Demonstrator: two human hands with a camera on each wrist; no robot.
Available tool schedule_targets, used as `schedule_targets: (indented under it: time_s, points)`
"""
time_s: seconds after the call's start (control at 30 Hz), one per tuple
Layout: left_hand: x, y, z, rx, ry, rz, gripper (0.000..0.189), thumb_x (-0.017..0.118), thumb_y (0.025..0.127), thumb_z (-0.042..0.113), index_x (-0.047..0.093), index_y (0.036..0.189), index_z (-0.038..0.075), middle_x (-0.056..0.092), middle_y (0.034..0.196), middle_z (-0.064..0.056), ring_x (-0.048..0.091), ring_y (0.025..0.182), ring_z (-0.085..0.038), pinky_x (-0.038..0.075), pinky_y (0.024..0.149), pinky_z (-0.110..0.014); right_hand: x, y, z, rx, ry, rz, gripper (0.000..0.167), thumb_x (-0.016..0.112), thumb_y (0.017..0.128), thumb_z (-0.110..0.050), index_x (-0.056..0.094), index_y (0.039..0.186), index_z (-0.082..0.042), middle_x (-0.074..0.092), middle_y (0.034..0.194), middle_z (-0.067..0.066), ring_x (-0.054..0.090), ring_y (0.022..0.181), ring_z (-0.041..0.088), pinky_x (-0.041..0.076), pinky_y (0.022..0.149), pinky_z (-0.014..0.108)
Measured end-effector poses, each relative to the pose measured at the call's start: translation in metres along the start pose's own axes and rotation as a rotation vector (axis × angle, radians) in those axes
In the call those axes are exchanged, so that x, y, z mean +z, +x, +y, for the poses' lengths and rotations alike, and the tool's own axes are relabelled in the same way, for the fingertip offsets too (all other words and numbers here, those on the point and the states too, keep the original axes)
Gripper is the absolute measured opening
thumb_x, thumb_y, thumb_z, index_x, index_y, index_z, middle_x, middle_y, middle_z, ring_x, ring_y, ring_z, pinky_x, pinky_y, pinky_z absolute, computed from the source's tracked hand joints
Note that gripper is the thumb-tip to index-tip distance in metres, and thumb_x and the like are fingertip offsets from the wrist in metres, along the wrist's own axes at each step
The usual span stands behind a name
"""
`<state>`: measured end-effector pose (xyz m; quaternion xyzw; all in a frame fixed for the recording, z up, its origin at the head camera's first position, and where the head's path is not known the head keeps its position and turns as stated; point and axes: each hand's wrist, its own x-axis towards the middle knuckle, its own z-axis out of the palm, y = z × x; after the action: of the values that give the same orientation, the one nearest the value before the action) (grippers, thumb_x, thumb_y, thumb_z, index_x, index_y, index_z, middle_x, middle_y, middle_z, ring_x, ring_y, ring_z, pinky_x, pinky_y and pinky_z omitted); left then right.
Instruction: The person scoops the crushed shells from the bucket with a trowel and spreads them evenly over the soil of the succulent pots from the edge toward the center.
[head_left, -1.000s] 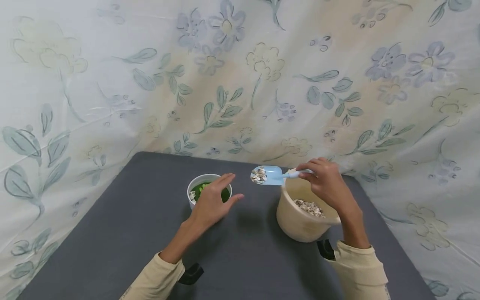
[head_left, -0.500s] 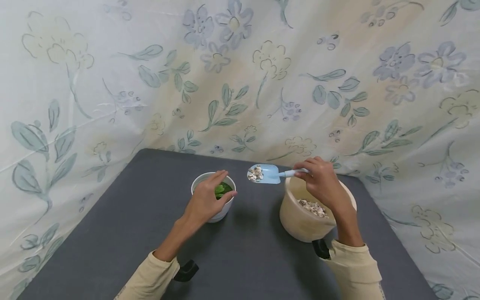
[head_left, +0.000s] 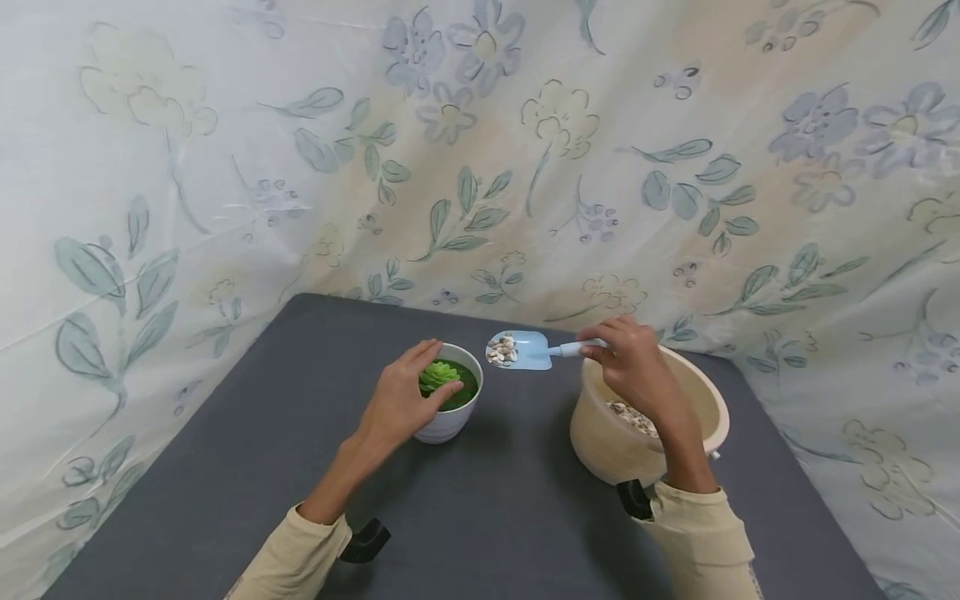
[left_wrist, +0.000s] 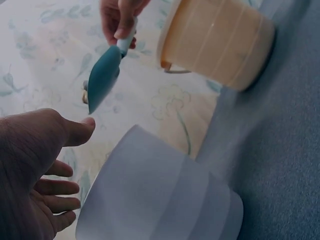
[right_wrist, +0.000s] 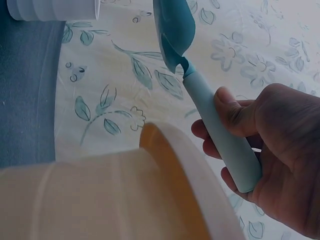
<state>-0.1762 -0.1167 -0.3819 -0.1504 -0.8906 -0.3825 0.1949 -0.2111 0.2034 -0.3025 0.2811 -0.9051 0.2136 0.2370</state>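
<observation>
My right hand grips the pale handle of a light blue hand trowel, held level above the table. Small pebbles in white and brown lie in the front of its blade. Left of the trowel stands a white pot with a bright green succulent on a dark green surface. My left hand is held over the pot's left side, thumb and fingers spread apart around the plant, gripping nothing. In the left wrist view the fingers are loosely extended beside the white pot.
A cream bucket stands at the right under my right forearm, with more pebbles inside. The dark grey table ends at a floral cloth behind. Black wrist mounts stick out from both sleeves.
The trowel, with its pebbles, has moved left relative to the bucket, closer to the pot. My left hand has shifted to the pot's left side, uncovering the succulent. The head view has turned slightly.
</observation>
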Motion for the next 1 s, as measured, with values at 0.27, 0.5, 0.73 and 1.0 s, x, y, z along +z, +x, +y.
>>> schedule_targets:
  time_s: [0.27, 0.5, 0.73, 1.0]
  points:
    - [-0.007, -0.001, -0.011, -0.053, 0.014, -0.029, 0.077, 0.083, 0.090, 0.034, 0.053, 0.151, -0.002, 0.051, 0.157, -0.024, 0.051, 0.146, -0.044, 0.048, 0.114, -0.058, 0.012, 0.008, -0.009, -0.014, 0.002, -0.017, 0.013, 0.079, 0.088, 0.004, 0.080, 0.100, -0.001, 0.077, 0.090, 0.011, 0.058, 0.087, 0.025, 0.041, 0.076, 0.036]
    - [-0.012, -0.006, -0.024, -0.108, 0.044, -0.086, 0.089, 0.084, 0.088, 0.041, 0.045, 0.157, -0.001, 0.044, 0.162, -0.024, 0.045, 0.150, -0.045, 0.045, 0.116, -0.060, 0.023, 0.021, -0.020, -0.022, 0.023, -0.038, 0.013, 0.078, 0.090, 0.001, 0.080, 0.102, -0.003, 0.078, 0.098, 0.011, 0.060, 0.090, 0.026, 0.044, 0.076, 0.037]
    - [-0.015, -0.010, -0.031, -0.134, 0.029, -0.127, 0.099, 0.082, 0.088, 0.047, 0.035, 0.161, 0.000, 0.038, 0.166, -0.024, 0.039, 0.153, -0.044, 0.043, 0.118, -0.060, 0.039, 0.032, -0.031, -0.042, 0.031, -0.085, 0.011, 0.078, 0.092, -0.003, 0.080, 0.102, -0.006, 0.078, 0.097, 0.008, 0.061, 0.092, 0.027, 0.040, 0.087, 0.044]
    - [-0.016, -0.016, -0.037, -0.202, -0.024, -0.179, 0.117, 0.086, 0.080, 0.056, 0.026, 0.165, 0.003, 0.032, 0.170, -0.019, 0.041, 0.153, -0.041, 0.047, 0.115, -0.058, 0.057, 0.042, -0.045, -0.090, -0.049, -0.130, 0.012, 0.079, 0.092, -0.008, 0.081, 0.104, -0.009, 0.079, 0.099, 0.005, 0.061, 0.094, 0.026, 0.041, 0.084, 0.046]
